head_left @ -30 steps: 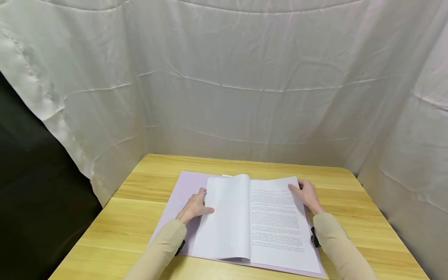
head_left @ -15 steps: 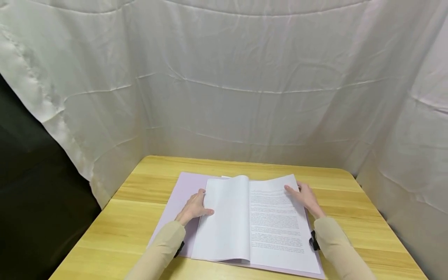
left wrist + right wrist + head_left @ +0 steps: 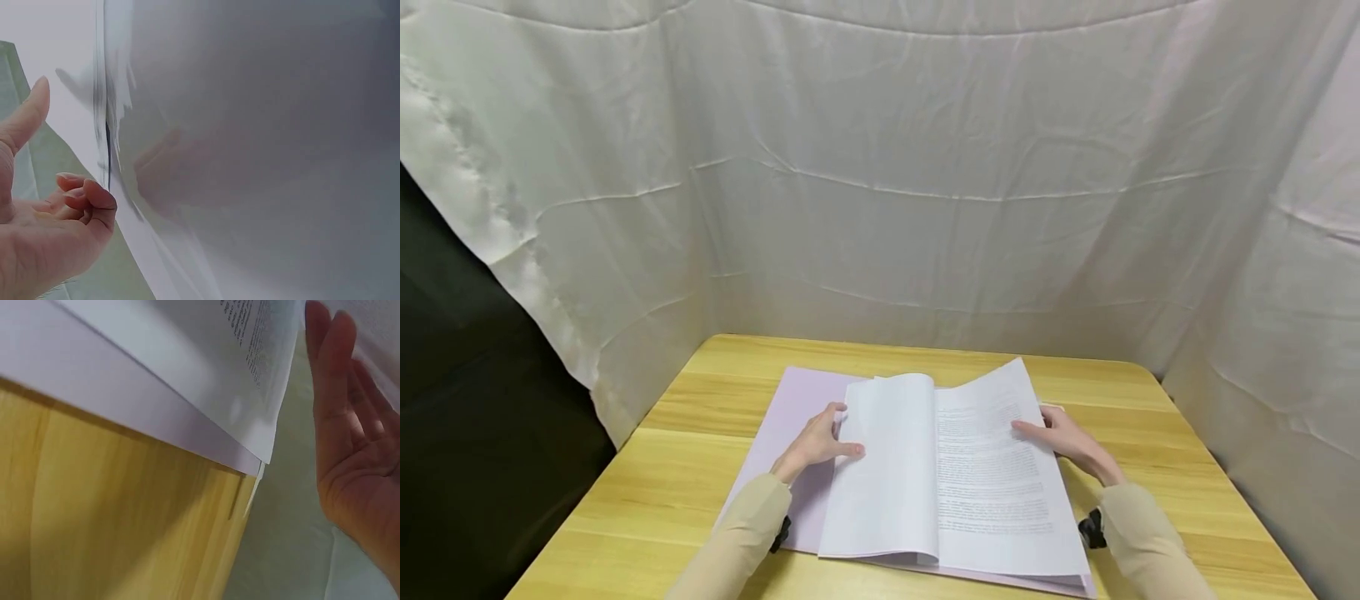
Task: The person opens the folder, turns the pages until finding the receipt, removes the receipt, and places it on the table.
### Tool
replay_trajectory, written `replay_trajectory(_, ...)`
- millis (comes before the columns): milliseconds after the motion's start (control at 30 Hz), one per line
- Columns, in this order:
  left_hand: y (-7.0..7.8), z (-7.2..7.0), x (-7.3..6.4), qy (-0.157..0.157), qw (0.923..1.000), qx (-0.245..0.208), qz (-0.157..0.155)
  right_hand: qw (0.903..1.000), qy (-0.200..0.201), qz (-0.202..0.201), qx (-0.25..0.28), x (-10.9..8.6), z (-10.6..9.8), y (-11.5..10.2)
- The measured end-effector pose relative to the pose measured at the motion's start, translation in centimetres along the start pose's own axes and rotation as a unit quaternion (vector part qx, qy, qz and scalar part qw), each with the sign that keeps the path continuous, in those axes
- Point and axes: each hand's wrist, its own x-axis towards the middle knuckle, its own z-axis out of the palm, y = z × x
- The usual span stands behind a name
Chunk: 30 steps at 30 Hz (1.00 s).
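A lilac display folder lies open, with glossy sleeve pages on both sides. Its left stack of turned pages looks blank and curves up near the middle. My left hand lies at that stack's outer edge, thumb over the page; in the left wrist view its loosely curled fingertips touch the sleeve edges. On the other side, my right hand pinches the printed right page by its outer edge, thumb on top and fingers beneath. That page is raised, its upper corner standing up. Below it lies another printed page.
The folder lies near the front edge of a wooden table. Pale cloth hangs behind and at both sides. A dark surface stands at the left. A black wrist device is at the right sleeve.
My right hand has slid down the page's outer edge and slightly outward. The page's upper corner has risen higher and leans inward. My left hand has barely moved.
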Motion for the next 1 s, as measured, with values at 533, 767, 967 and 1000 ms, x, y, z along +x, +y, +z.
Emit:
replay_trajectory(533, 0.9, 0.0, 0.0, 0.022, 0.9997, -0.011, 0.005, 0.9976, 0.014, 0.025, 0.062, -0.8, 1.0, -1.8)
replay_trajectory(767, 1.3, 0.2, -0.2, 0.029, 0.9988, -0.030, 0.025, 0.9797, -0.104, -0.001, 0.171, -1.7, 1.4, -2.7)
replay_trajectory(967, 1.7, 0.5, -0.4, 0.013, 0.9955, -0.084, 0.040, 0.9641, -0.163, -0.022, 0.209, -1.7, 2.9, -3.1)
replay_trajectory(1000, 1.9, 0.6, -0.5, 0.006, 0.9945, -0.096, 0.042, 0.9644, -0.165, -0.024, 0.205, -1.7, 3.1, -3.1)
